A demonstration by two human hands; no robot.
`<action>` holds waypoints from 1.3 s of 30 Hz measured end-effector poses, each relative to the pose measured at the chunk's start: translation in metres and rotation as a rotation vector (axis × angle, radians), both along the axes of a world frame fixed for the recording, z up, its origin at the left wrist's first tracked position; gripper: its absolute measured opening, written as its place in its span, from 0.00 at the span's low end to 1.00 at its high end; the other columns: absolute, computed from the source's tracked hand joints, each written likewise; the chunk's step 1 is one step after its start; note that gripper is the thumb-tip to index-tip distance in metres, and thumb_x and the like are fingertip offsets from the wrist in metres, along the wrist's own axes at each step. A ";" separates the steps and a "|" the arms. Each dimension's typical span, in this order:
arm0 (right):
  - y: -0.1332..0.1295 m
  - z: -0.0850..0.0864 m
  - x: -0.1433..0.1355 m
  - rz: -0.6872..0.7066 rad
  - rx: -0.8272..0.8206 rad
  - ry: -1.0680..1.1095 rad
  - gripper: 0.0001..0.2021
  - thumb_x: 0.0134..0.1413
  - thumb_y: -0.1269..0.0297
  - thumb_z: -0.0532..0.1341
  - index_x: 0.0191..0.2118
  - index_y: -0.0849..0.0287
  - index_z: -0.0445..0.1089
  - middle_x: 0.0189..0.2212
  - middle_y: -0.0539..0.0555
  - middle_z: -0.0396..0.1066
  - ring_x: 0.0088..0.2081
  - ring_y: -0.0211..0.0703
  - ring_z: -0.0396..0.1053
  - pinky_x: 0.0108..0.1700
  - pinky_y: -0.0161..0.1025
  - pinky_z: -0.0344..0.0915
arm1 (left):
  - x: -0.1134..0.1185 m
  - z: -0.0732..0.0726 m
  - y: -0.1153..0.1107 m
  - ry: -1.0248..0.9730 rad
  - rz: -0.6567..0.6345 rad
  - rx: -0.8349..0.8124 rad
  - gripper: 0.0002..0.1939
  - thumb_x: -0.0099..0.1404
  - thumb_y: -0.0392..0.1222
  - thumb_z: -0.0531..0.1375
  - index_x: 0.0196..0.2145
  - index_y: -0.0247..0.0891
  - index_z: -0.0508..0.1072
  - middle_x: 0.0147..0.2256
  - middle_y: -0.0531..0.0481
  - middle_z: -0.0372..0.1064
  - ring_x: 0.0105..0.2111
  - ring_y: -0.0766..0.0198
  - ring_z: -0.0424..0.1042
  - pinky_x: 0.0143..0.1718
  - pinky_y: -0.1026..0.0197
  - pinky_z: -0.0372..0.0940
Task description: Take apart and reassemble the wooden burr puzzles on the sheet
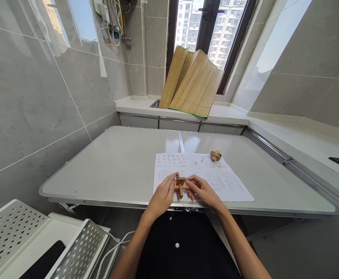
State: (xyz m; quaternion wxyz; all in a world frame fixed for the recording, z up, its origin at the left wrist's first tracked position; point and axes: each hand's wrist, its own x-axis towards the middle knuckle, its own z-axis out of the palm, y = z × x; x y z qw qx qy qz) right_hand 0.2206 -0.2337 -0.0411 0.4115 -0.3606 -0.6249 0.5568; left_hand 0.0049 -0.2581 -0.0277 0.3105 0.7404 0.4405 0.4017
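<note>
Several interlocked wooden puzzle pieces are held between my hands, just above the near edge of a printed paper sheet. My left hand is closed against the left side of the pieces, its fingertips pressed together at the upper end. My right hand pinches the right side with thumb and fingers. One brown bar points toward me and a flat block sits on top. Parts of the pieces are hidden by my fingers. A joined wooden burr puzzle rests on the sheet's far right corner.
The white folding table has a seam across its middle. A bamboo mat leans by the window on the white ledge. Perforated white racks, a dark flat item and white cables are at lower left.
</note>
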 end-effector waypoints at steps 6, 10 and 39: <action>0.000 -0.001 -0.001 -0.027 0.018 -0.029 0.21 0.65 0.40 0.62 0.42 0.56 0.69 0.21 0.46 0.70 0.21 0.38 0.65 0.30 0.38 0.63 | 0.002 -0.003 0.005 0.017 0.008 0.011 0.23 0.82 0.47 0.45 0.67 0.43 0.66 0.66 0.46 0.67 0.67 0.57 0.65 0.71 0.48 0.58; 0.000 0.002 -0.003 -0.033 0.024 -0.032 0.21 0.64 0.40 0.63 0.40 0.56 0.69 0.20 0.45 0.69 0.21 0.38 0.64 0.28 0.38 0.63 | 0.003 -0.003 0.005 0.039 0.016 0.039 0.23 0.82 0.46 0.44 0.66 0.43 0.66 0.64 0.45 0.68 0.65 0.56 0.67 0.69 0.49 0.62; -0.001 -0.004 -0.001 -0.091 -0.002 -0.027 0.23 0.63 0.38 0.63 0.43 0.56 0.71 0.22 0.46 0.69 0.22 0.38 0.64 0.29 0.38 0.63 | 0.001 0.005 -0.002 -0.046 0.089 0.022 0.14 0.74 0.42 0.58 0.56 0.44 0.72 0.57 0.44 0.72 0.59 0.53 0.72 0.60 0.50 0.67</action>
